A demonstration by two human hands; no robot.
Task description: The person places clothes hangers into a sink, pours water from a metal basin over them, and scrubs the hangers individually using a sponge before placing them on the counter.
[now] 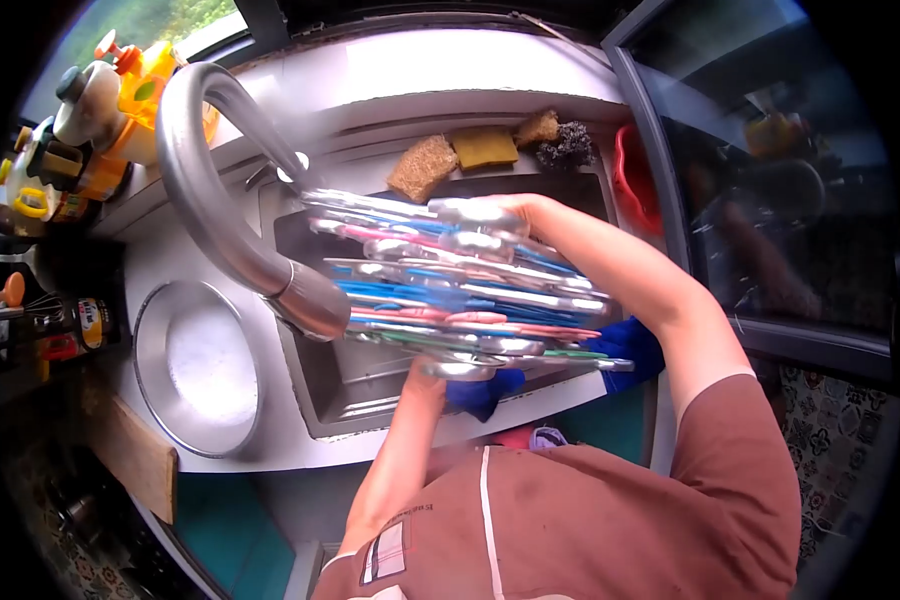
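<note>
A large bundle of long, thin items in silver, blue, pink and green (470, 290), blurred by motion, spans the space above the sink (320, 400). The bundle is between my two hands. My right hand (515, 205) is at its far side, with the fingers mostly hidden behind shiny parts. At its near side is my left hand (428, 378), whose fingers are hidden under the bundle. Blue cloth (485, 394) shows beside my left hand, and more blue cloth (635, 350) lies on the sink's right front edge. The curved metal faucet (195, 190) ends at the bundle's left side.
A metal bowl (198, 368) stands left of the sink. Sponges (485, 147) and a dark scrubber (568, 147) line the back ledge, near a red container (638, 180). Bottles (90, 105) crowd the left corner. A dark glass panel (770, 180) stands at the right.
</note>
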